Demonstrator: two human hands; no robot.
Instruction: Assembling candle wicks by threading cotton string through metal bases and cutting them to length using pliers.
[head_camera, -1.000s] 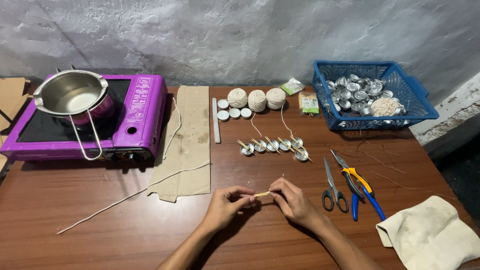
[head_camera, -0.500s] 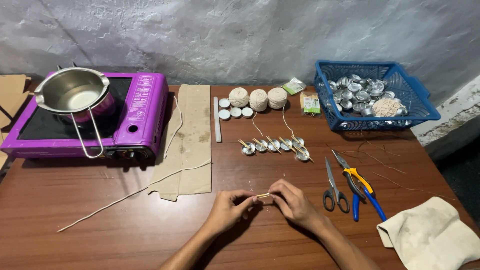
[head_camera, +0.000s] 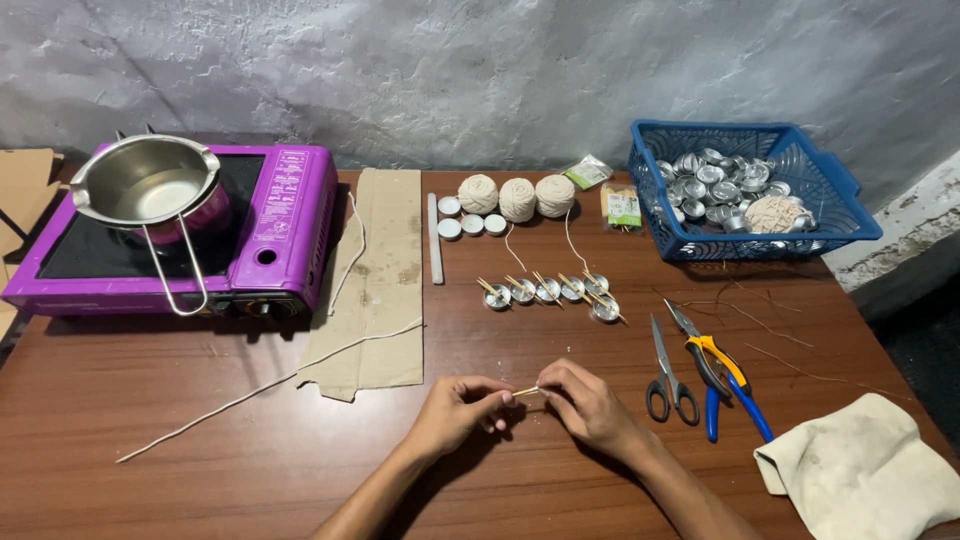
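My left hand (head_camera: 458, 410) and my right hand (head_camera: 588, 403) meet low at the table's centre, each pinching one end of a short thin wooden stick (head_camera: 526, 391) held level just above the brown table (head_camera: 200, 470). Behind the hands stands a row of small metal cups (head_camera: 552, 292) with sticks laid across their rims. Three balls of white string (head_camera: 517, 198) sit further back, with loose strands trailing toward the cups.
A purple portable stove (head_camera: 270, 235) carries a steel pot (head_camera: 145, 185) at the left. A cardboard strip (head_camera: 380, 280) and a long white cord (head_camera: 250, 392) lie beside it. Scissors (head_camera: 667, 372), pliers (head_camera: 715, 365), a cream cloth (head_camera: 860, 470) and a blue basket (head_camera: 800, 235) of metal cups are at the right.
Both hands stay in place on the stick; the fingers have shifted only slightly.
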